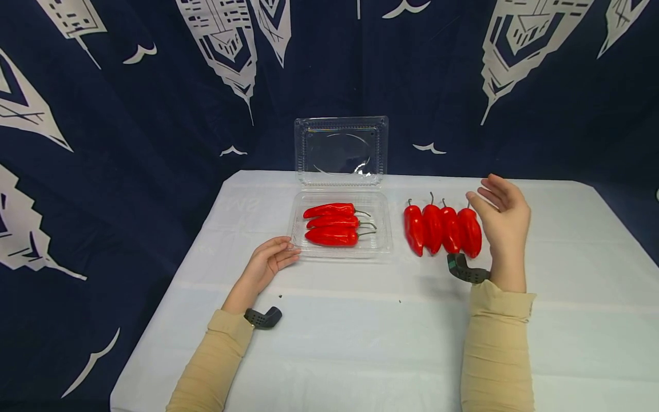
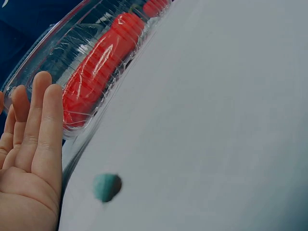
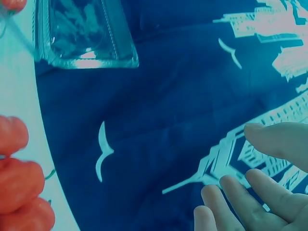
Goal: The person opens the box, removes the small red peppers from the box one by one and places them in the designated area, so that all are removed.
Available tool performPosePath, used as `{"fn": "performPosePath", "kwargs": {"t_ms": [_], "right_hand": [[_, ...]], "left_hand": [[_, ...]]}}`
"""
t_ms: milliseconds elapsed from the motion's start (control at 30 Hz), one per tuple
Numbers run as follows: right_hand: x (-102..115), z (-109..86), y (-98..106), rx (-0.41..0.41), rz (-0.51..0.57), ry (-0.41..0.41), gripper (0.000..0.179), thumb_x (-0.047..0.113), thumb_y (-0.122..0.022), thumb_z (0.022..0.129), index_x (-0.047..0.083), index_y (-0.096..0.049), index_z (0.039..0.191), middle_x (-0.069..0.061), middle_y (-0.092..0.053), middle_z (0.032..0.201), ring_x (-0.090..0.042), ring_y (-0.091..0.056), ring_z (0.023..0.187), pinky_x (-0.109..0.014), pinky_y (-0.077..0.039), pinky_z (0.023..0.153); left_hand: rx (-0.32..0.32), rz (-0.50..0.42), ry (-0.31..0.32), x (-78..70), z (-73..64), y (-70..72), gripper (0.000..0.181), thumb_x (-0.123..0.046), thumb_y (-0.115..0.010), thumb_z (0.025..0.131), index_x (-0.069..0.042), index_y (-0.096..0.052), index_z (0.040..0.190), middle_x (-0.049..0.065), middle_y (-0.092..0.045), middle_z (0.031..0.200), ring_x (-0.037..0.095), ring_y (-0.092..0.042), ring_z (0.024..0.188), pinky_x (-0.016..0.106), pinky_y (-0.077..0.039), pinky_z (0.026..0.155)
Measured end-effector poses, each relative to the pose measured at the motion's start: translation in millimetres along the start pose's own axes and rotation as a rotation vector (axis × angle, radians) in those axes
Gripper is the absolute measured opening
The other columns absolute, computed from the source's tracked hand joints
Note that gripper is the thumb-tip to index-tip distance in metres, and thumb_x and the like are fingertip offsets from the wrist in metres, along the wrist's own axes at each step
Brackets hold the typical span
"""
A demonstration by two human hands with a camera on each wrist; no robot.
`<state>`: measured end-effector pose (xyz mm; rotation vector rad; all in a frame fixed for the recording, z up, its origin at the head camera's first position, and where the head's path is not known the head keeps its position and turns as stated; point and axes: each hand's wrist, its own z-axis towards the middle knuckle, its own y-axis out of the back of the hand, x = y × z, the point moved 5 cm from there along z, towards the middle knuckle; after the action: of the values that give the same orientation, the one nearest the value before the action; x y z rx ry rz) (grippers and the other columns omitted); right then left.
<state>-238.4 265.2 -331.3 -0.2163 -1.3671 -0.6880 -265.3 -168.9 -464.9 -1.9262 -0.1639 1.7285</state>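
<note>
A clear plastic clamshell container (image 1: 383,249) stands on the table with its lid (image 1: 340,151) raised at the back. Three red peppers (image 1: 332,236) lie side by side in its base, stems to the right. My left hand (image 1: 268,263) is at the front left corner of the base, fingers extended with the tips right at the rim. To the right of the container, several more red peppers (image 1: 432,229) form a row, stems pointing away from me. Over the right end of that row is my right hand (image 1: 507,220), fingers loosely bent, nothing in its grasp; its thumb overlaps the last pepper's stem.
The white-covered table (image 1: 360,355) ends just behind the container. A dark blue cloth (image 1: 360,86) with white building and bird prints hangs beyond it. A small dark speck (image 1: 280,296) lies near my left wrist. Both wrists carry black bands.
</note>
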Motion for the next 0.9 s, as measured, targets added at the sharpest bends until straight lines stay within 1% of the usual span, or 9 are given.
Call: {"fn": "performPosePath", "kwargs": {"t_ms": [167, 400, 633, 900], "right_hand": [[10.8, -6.8, -8.9, 0.05, 0.008, 0.056, 0.052, 0.022, -0.068, 0.087, 0.016, -0.05, 0.135, -0.004, -0.055, 0.131, -0.016, -0.055, 0.116, -0.027, -0.042, 0.101], [22.3, -15.5, -26.4, 0.126, 0.012, 0.169, 0.052, 0.021, -0.071, 0.085, 0.012, -0.052, 0.132, -0.006, -0.058, 0.127, -0.017, -0.057, 0.112, -0.028, -0.046, 0.098], [29.0, -26.8, -51.3, 0.229, 0.037, 0.247, 0.054, 0.017, -0.072, 0.084, 0.009, -0.051, 0.132, -0.009, -0.057, 0.127, -0.022, -0.057, 0.113, -0.032, -0.046, 0.098], [27.4, -37.6, -83.7, 0.351, 0.074, 0.312, 0.051, 0.013, -0.072, 0.083, 0.003, -0.052, 0.129, -0.012, -0.058, 0.126, -0.024, -0.057, 0.112, -0.035, -0.046, 0.098]], "left_hand": [[0.001, -0.005, 0.001, 0.3, 0.1, 0.5, 0.02, 0.002, -0.036, 0.099, 0.006, -0.047, 0.114, 0.007, -0.063, 0.091, 0.021, -0.067, 0.093, 0.036, -0.052, 0.089], [-0.002, 0.005, 0.006, 0.1, -0.1, 0.1, 0.019, 0.001, -0.036, 0.099, 0.005, -0.047, 0.115, 0.006, -0.063, 0.092, 0.02, -0.067, 0.093, 0.037, -0.052, 0.089], [-0.009, 0.008, 0.008, 0.3, 0.1, 0.5, 0.02, 0.001, -0.036, 0.099, 0.005, -0.047, 0.115, 0.007, -0.063, 0.092, 0.02, -0.067, 0.093, 0.037, -0.052, 0.089], [-0.005, 0.004, 0.005, -0.2, 0.0, -0.3, 0.022, 0.001, -0.036, 0.099, 0.009, -0.045, 0.118, 0.006, -0.063, 0.092, 0.02, -0.067, 0.092, 0.037, -0.052, 0.089]]}}
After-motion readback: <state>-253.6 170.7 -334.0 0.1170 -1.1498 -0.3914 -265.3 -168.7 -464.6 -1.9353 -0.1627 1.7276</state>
